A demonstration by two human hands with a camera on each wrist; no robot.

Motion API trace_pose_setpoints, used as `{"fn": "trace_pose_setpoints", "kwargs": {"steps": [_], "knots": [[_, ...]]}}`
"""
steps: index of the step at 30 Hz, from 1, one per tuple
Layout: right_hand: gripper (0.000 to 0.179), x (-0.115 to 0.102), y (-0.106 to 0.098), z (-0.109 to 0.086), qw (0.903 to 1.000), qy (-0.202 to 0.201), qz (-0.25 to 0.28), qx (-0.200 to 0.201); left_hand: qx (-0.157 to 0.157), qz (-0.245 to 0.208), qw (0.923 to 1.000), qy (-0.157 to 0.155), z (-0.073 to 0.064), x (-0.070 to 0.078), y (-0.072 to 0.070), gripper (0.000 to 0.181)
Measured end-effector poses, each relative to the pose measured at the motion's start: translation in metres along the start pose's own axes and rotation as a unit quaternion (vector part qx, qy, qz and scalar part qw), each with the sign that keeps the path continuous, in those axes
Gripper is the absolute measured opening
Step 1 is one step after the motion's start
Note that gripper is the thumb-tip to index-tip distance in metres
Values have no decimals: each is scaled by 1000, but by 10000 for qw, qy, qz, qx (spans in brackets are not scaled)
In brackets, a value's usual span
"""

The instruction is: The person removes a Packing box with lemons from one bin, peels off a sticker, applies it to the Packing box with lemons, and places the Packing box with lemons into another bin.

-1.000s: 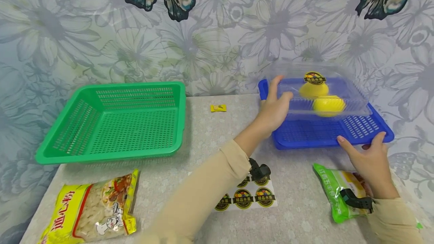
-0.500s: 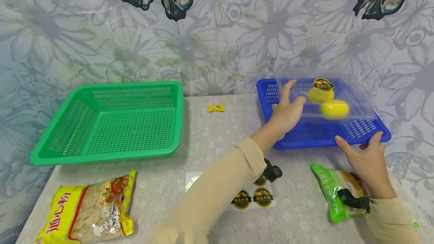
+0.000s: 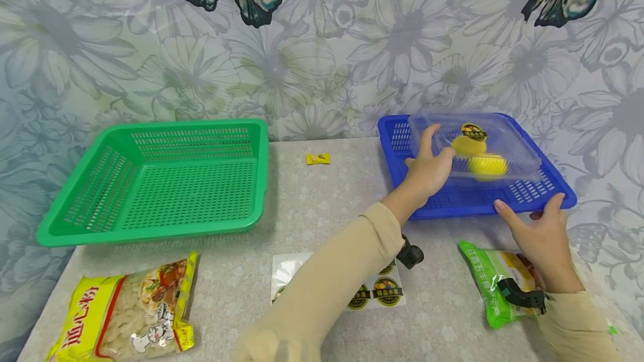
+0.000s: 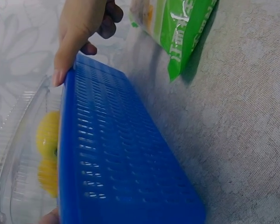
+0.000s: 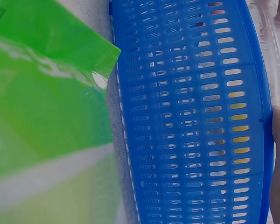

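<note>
My left hand (image 3: 427, 172) grips the left end of a clear plastic clamshell box (image 3: 515, 152). Inside the box are two yellow fruits (image 3: 488, 166), and a round black fruit sticker (image 3: 474, 132) is on its lid. The box sits within the outline of a blue plastic basket (image 3: 465, 212), tilted slightly, its front edge over the basket's mesh. My right hand (image 3: 543, 244) holds the basket's front right rim, thumb on top and other fingers partly hidden below it. In the left wrist view, the right thumb (image 4: 61, 65) presses the rim of the basket.
A green basket (image 3: 191, 234) stands at the left. A yellow food bag (image 3: 136, 312) lies in front of it, and a green food bag (image 3: 495, 284) lies under my right wrist. A sticker sheet (image 3: 387, 295) is partly covered by my left sleeve. A small yellow packet (image 3: 318, 158) lies at the back.
My left hand has carried the clear box rightward, and the box has come down into the blue basket. The right hand keeps its place on the rim.
</note>
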State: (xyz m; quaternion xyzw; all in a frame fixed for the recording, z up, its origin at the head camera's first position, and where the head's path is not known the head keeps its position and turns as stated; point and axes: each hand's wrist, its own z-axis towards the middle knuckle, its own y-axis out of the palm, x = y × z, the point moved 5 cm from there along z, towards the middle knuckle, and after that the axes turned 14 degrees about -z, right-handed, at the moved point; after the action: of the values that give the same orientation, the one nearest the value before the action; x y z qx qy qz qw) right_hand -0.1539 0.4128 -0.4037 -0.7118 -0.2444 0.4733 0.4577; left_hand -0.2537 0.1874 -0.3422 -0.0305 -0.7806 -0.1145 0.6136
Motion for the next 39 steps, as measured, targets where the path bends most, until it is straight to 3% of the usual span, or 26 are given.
{"fn": "trace_pose_setpoints", "kwargs": {"steps": [12,23,39], "knots": [[118,0,0,0,10000,32,58,73,34,-37,9997,-219,4,-13,8,58],[118,1,1,1,9998,94,171,100,-158,140,9984,-517,6,-25,12,56],[119,1,2,2,9997,62,60,219,-199,1350,9902,-302,-1,-20,10,72]]}}
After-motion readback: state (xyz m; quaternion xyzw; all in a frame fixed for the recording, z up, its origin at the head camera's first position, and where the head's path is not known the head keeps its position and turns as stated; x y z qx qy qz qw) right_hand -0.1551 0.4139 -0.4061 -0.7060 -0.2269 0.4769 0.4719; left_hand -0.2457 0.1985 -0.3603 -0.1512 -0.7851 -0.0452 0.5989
